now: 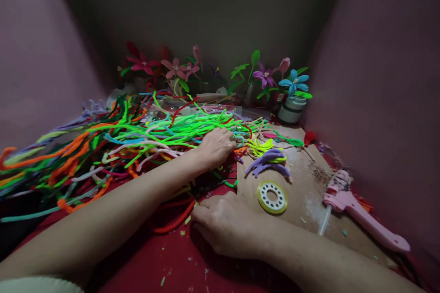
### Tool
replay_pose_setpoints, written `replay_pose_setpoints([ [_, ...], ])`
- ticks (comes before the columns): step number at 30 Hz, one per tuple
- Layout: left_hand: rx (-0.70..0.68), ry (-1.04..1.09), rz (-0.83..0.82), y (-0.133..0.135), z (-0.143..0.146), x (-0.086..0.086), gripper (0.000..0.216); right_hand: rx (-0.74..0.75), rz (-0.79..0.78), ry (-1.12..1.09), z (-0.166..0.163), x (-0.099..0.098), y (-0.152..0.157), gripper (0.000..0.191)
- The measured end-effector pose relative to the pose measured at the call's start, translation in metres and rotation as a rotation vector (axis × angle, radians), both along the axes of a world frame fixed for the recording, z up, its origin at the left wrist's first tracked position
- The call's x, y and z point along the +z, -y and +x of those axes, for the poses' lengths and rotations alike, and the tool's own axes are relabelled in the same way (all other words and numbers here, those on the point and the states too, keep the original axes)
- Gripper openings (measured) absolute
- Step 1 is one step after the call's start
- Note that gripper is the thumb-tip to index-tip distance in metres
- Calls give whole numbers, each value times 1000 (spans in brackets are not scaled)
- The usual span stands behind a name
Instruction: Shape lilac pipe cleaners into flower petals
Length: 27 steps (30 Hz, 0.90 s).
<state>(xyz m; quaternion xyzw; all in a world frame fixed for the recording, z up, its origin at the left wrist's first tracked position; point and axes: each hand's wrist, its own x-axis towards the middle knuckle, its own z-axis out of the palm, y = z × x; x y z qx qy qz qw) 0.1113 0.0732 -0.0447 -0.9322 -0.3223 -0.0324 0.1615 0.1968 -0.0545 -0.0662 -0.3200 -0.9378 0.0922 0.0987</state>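
My left hand reaches over the right end of a large heap of coloured pipe cleaners. Its fingers are curled down among the stems there, and the fingertips are partly hidden. Closer to me, my right hand rests low over the red tabletop. Its fingers are folded in, and what they hold, if anything, is out of sight. A red pipe cleaner loop lies just left of it. Short purple pipe cleaners and yellow ones lie to the right of my left hand.
A cardboard sheet at the right carries a yellow-rimmed tape spool and a pink glue gun. Along the back stand several pipe cleaner flowers, including a blue one in a small jar. Walls enclose the sides.
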Motion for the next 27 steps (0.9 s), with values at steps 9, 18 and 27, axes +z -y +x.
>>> replay_pose_setpoints([
  [9, 149, 125, 62, -4, -10, -4, 20, 9, -79, 39, 2, 11, -1, 15],
  [18, 188, 226, -35, -12, -5, -15, 26, 21, -84, 13, 3, 9, -2, 14],
  [27, 237, 248, -83, -10, -5, -15, 29, 22, -100, 24, 3, 10, -3, 17],
])
